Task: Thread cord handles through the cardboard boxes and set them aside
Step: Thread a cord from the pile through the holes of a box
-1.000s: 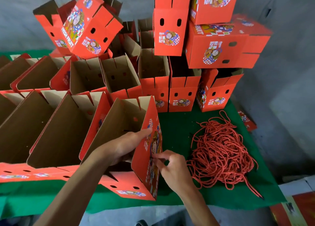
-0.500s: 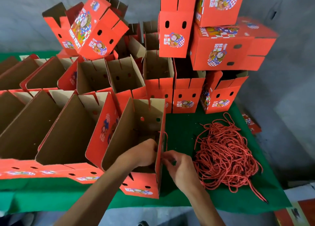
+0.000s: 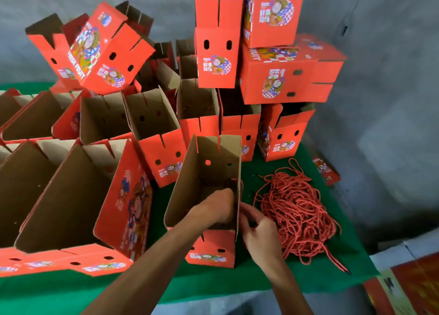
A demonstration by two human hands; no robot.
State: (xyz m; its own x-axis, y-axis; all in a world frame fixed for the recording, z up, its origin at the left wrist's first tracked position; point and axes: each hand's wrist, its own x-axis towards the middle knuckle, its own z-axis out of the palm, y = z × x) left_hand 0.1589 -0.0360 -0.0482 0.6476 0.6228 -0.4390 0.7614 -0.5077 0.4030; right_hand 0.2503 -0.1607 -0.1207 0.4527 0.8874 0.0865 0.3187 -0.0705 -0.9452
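Note:
An open red cardboard box (image 3: 209, 172) stands upright near the front of the green table, brown inside. My left hand (image 3: 216, 207) is down inside it with curled fingers against the right wall. My right hand (image 3: 259, 229) is outside that same wall, fingers curled as if pinching a red cord there. A short loop of red cord (image 3: 241, 186) shows along the wall's outer edge. The cord end itself is hidden between hands and wall. A heap of loose red cords (image 3: 297, 210) lies just right of my right hand.
Rows of open boxes (image 3: 59, 196) fill the table's left and back. Closed red boxes (image 3: 285, 74) are stacked high behind, some tilted. The green cloth's (image 3: 213, 281) front edge is close to me. A flat red carton (image 3: 403, 288) lies low right, off the table.
The box has turned upright and squared to me. My left hand went from its flap down inside it. My right hand stayed at the outer right wall.

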